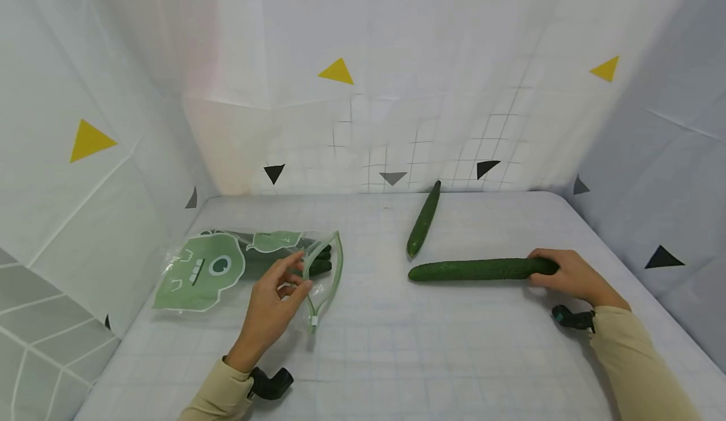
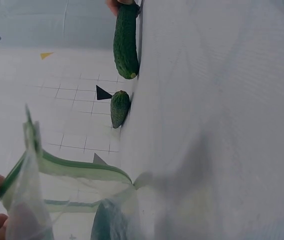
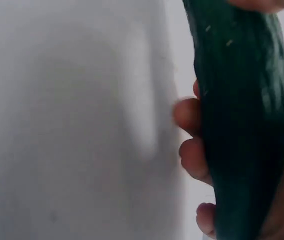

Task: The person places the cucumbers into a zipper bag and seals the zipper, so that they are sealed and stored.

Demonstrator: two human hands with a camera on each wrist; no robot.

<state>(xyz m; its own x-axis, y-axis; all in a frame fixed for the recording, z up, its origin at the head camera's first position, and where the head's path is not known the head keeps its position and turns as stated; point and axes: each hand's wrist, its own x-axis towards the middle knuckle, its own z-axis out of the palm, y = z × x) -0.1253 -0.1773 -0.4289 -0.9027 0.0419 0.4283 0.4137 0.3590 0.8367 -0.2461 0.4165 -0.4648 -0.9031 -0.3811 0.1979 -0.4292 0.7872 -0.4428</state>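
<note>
A clear zip bag [image 1: 232, 282] with a green cartoon print lies on the left of the table, its mouth standing open toward the right. Dark green cucumbers [image 1: 321, 267] are inside, their ends showing near the mouth. My left hand [image 1: 266, 314] holds the near side of the bag's green zip rim [image 2: 82, 169] with thumb and fingers. On the right, my right hand [image 1: 571, 277] grips a long cucumber [image 1: 476, 270] by its right end, fingers curled round it. This cucumber lies sideways, close over the table, pointing at the bag.
Behind the held cucumber, another cucumber [image 1: 424, 219] lies slanted on the table. The white table [image 1: 397, 358] ends at a white cloth backdrop [image 1: 425, 43] with yellow, black and grey triangles. Cloth walls also stand at left and right.
</note>
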